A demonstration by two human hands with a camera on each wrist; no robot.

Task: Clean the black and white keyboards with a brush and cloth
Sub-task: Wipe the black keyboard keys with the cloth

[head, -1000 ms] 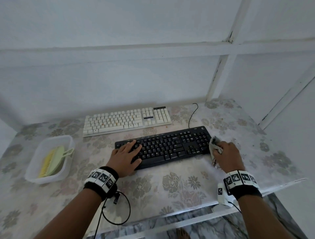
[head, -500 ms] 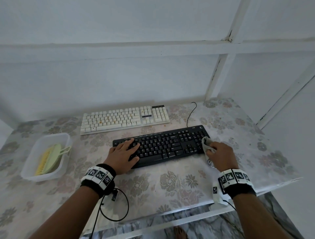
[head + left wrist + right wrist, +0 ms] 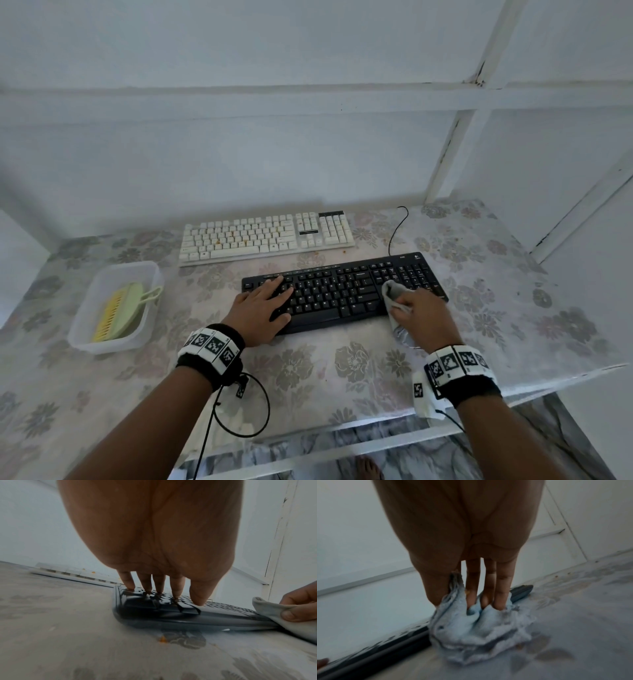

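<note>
The black keyboard lies across the middle of the table, with the white keyboard behind it. My left hand lies flat on the black keyboard's left end, fingers straight on the keys. At the keyboard's right front, my right hand pinches a grey cloth against the keys. In the right wrist view the cloth bunches under the fingers, partly over the keyboard's edge. A green brush with yellow bristles lies in a tub.
The clear plastic tub stands at the left of the flowered tablecloth. The black keyboard's cable loops toward the back wall. White walls close in behind and at the right. The table's front edge runs just under my right wrist.
My right hand has slid the cloth leftward along the black keyboard, from off its right end onto the keys. The left hand stays on the left end.
</note>
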